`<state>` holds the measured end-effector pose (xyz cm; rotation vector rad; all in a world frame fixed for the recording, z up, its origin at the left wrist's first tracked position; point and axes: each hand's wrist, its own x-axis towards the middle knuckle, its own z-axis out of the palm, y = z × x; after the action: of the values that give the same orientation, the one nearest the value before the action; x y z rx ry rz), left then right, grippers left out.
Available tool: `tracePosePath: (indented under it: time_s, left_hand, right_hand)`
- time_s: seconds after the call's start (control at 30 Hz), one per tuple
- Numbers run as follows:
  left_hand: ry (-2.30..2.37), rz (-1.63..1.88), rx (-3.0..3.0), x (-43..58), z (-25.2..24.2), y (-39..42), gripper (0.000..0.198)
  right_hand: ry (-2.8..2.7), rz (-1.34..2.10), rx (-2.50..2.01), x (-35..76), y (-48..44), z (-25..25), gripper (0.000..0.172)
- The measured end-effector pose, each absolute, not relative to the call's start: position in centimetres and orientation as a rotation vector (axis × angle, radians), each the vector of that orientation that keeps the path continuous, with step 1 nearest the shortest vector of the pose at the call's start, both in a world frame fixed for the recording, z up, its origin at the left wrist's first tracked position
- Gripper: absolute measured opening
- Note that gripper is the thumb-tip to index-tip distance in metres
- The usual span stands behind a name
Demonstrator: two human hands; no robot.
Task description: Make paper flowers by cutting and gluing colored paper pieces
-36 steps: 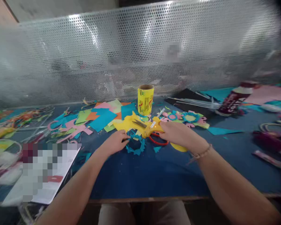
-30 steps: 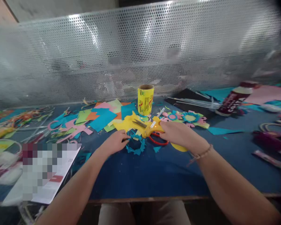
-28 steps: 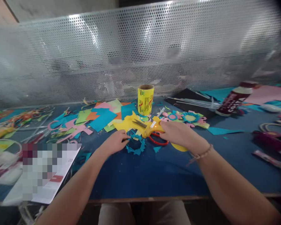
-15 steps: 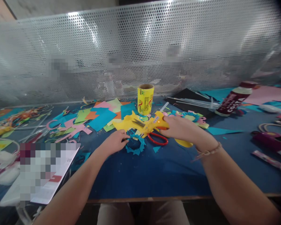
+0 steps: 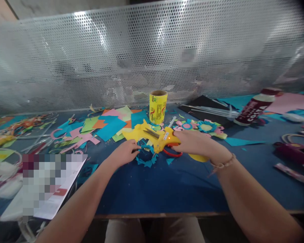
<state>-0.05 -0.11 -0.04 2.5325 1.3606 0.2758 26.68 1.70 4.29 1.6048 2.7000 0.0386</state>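
My left hand [image 5: 125,152] pinches the left side of a blue paper ring [image 5: 148,163] with jagged, fringed edges, which rests on the blue table. In my right hand [image 5: 192,141] is a yellow glue gun [image 5: 164,139] with a lit orange light. Its nozzle points down at the ring's right side; whether it touches the paper I cannot tell. Red-handled scissors [image 5: 176,154] lie partly hidden behind the glue gun, blades over yellow paper [image 5: 133,135]. Paper flowers [image 5: 207,126] in blue, pink and yellow lie beyond my right hand.
A yellow tape roll [image 5: 158,107] stands behind the paper scraps [image 5: 111,126]. A Costa bottle [image 5: 255,108] leans at the right, near clear glue sticks [image 5: 212,110]. A tablet-like screen [image 5: 63,189] lies at left. A perforated metal panel [image 5: 96,67] borders the back.
My right hand has brought the glue gun down and slightly left, closer to the blue ring. More of the paper flowers shows behind it. My left hand stays on the ring.
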Motion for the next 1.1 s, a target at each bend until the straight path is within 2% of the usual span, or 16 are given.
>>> tracePosePath:
  time_s: [0.8,1.1]
  left_hand:
    - [1.382,0.243,2.52,-0.02,0.33,-0.45,0.029]
    - [1.369,0.242,2.52,-0.04,0.54,-0.51,0.029]
  right_hand:
    - [2.695,0.001,1.532,26.71,1.02,4.43,0.015]
    - [2.725,0.029,1.528,27.29,1.26,4.34,0.018]
